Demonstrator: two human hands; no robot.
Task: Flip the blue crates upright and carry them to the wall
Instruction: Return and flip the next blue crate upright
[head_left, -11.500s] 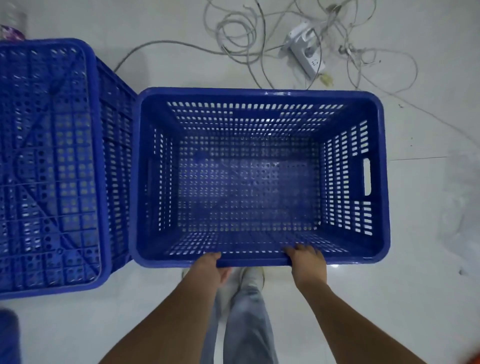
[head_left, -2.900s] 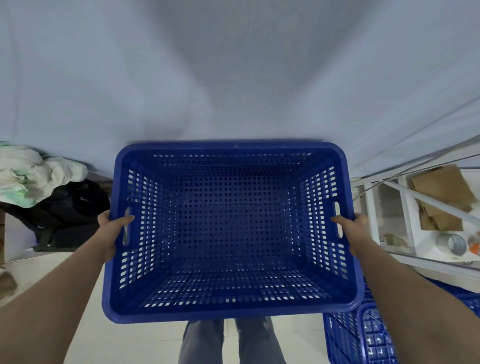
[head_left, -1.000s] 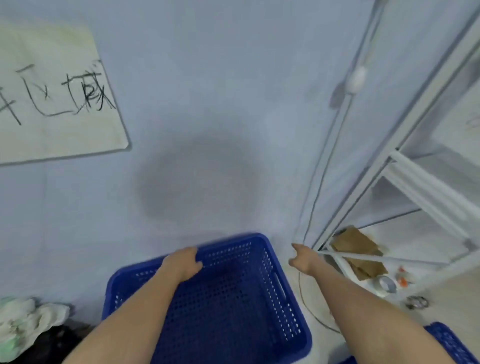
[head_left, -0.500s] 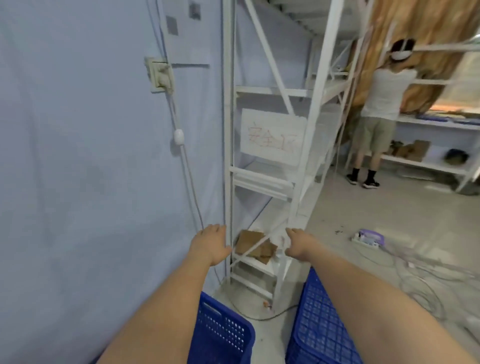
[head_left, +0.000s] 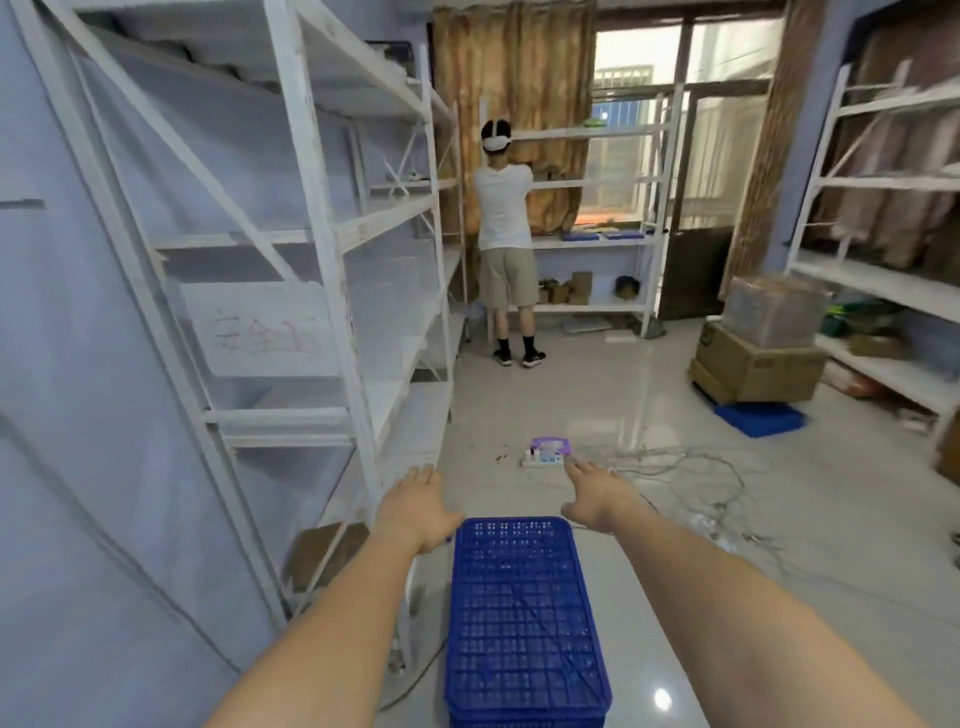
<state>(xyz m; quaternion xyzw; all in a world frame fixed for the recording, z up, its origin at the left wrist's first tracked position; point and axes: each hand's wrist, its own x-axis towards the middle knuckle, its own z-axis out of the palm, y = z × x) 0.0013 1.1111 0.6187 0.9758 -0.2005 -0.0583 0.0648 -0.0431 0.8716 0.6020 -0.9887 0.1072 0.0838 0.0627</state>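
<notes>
A blue crate (head_left: 522, 618) lies upside down on the floor right below me, its perforated bottom facing up. My left hand (head_left: 418, 506) hovers over its far left corner, palm down with fingers spread, holding nothing. Over the far right corner my right hand (head_left: 595, 496) is stretched out the same way, also empty. Neither hand touches the crate. The crate I carried to the wall is out of view.
A white metal rack (head_left: 317, 291) stands along the blue wall (head_left: 62, 467) on my left. A power strip (head_left: 545, 452) and loose cables (head_left: 691, 473) lie on the floor ahead. A person (head_left: 506, 239) stands at the far shelves. Stacked boxes (head_left: 758, 358) sit at right.
I let go of the upright crate by the wall and turned right into the room. Both empty hands now reach out over an overturned crate.
</notes>
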